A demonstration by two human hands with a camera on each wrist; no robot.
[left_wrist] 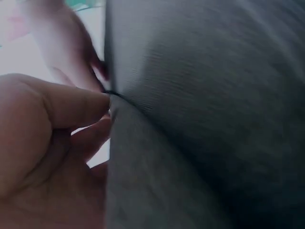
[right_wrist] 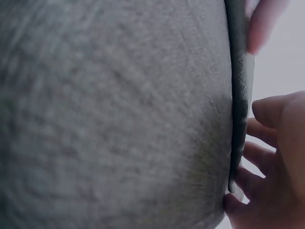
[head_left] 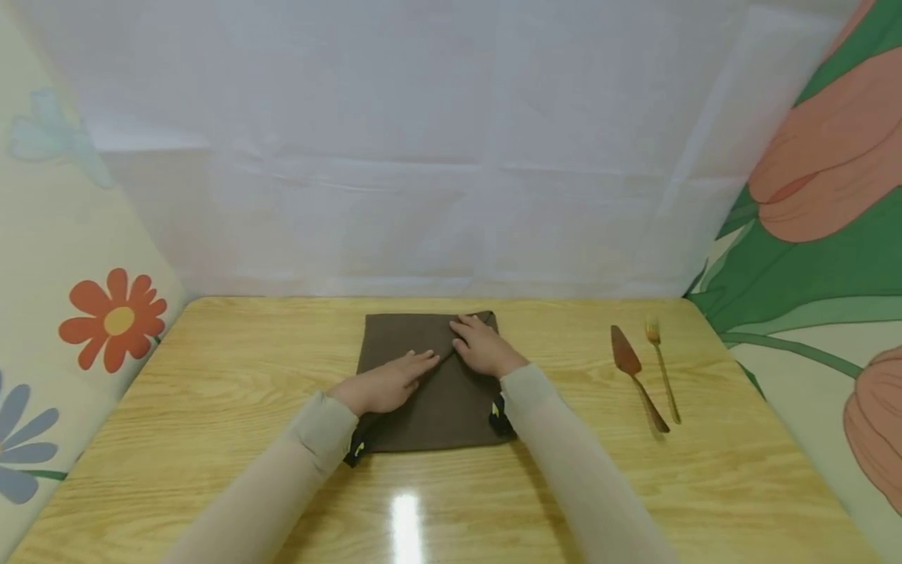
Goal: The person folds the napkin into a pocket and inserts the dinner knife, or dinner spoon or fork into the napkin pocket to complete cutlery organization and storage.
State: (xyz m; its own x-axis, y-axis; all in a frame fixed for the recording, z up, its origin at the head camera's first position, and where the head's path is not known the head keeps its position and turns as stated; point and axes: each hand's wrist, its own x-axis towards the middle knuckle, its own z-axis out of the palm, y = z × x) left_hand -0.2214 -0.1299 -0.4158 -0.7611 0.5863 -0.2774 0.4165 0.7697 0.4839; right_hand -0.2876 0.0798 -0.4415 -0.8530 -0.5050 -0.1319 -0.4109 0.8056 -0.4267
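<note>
Head view: a folded brown cloth [head_left: 444, 411] lies flat in the middle of the wooden table [head_left: 232, 368], near its far edge, with a diagonal fold running across it from the near left to the far right corner. The left hand [head_left: 386, 385] rests on the cloth's left half, fingers straight and close together, their tips at the diagonal fold. The right hand [head_left: 486, 348] lies on the far right part, fingers extended and slightly apart, pointing far and left. To the right of the cloth, well apart from it, lie a cake server [head_left: 625, 352] and a gold fork [head_left: 662, 372], side by side. A white sheet [head_left: 395, 204] hangs at the far side.

Left wrist view: the cloth, grey-looking here, fills the right side. The left thumb reaches its edge where the fold begins; whether it pinches the fabric I cannot tell. The right hand shows blurred beyond.

Right wrist view: the right hand's fingers are spread along the cloth's edge, and a blurred fingertip of the left hand appears near them.
</note>
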